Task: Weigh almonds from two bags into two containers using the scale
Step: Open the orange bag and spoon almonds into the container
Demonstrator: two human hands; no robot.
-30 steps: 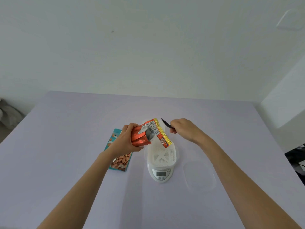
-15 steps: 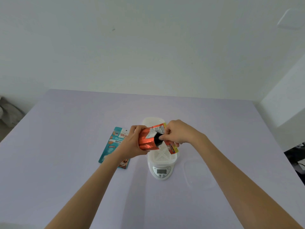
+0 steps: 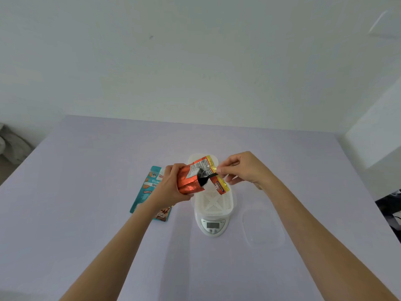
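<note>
On our purple tabletop (image 3: pixel 86 192), near the middle, our left hand (image 3: pixel 171 187) squeezes the orange bag (image 3: pixel 191 181) over the scale (image 3: pixel 213 222). Our right hand (image 3: pixel 243 170) pinches its black strip (image 3: pixel 211 176). Almonds could spill out if we tip too fast.

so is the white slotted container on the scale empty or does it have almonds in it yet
Empty: the white slotted plastic container on the white scale shows only its bare ribbed floor.

Both forearms are bare to the frame's lower edge (no sleeves show). The left hand (image 3: pixel 171 187) and right hand (image 3: pixel 243 169) wear neither gloves nor rings.
</note>
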